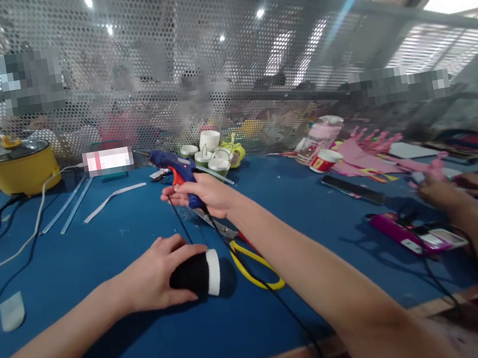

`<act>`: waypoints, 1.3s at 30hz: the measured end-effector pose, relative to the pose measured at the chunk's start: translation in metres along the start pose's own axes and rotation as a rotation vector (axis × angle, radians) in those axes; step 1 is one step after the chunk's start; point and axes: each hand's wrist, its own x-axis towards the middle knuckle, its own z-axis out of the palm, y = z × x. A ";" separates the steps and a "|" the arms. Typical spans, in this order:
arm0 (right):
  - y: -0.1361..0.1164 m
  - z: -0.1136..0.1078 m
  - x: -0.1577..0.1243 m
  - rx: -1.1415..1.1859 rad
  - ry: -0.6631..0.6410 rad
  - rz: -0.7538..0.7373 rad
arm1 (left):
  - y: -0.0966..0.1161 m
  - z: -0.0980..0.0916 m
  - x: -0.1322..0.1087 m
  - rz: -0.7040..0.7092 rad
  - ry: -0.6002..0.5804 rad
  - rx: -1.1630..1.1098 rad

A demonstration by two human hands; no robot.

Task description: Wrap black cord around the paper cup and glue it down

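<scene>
My left hand (158,273) is wrapped round a small black cup-shaped piece with a white rim (214,272), which lies on its side on the blue table. Farther forward, my right hand (205,193) holds a blue hot glue gun (180,167) with an orange trigger, its nozzle pointing to the upper left. The fingers look loosely curled at the grip. From the gun a black cord runs down beneath my right forearm. Scissors with yellow handles (257,267) lie between my two arms, partly covered by the right one.
A yellow electric pot (19,168) stands back left, near clear glue sticks (71,206) and a white strip (110,200). White cups (209,141) sit at the perforated screen. On the right, a co-worker's hands (445,194) are near a purple device (411,233) and pink pieces (359,154).
</scene>
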 end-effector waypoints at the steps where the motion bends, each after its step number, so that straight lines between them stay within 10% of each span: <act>1: 0.000 0.000 0.002 -0.033 -0.005 0.005 | -0.001 0.000 0.000 -0.004 0.013 0.001; 8: 0.002 -0.033 -0.016 -0.414 0.255 -0.082 | -0.016 -0.004 0.000 -0.071 0.128 0.092; 13: -0.003 -0.055 -0.052 -0.409 0.200 -0.083 | -0.031 -0.003 -0.001 -0.105 0.201 0.166; 29: 0.004 -0.045 -0.096 -0.662 0.157 0.017 | -0.035 -0.013 -0.004 -0.113 0.102 -0.075; 39: 0.005 -0.045 -0.104 -1.093 0.144 -0.197 | -0.036 -0.016 -0.005 -0.158 0.095 -0.183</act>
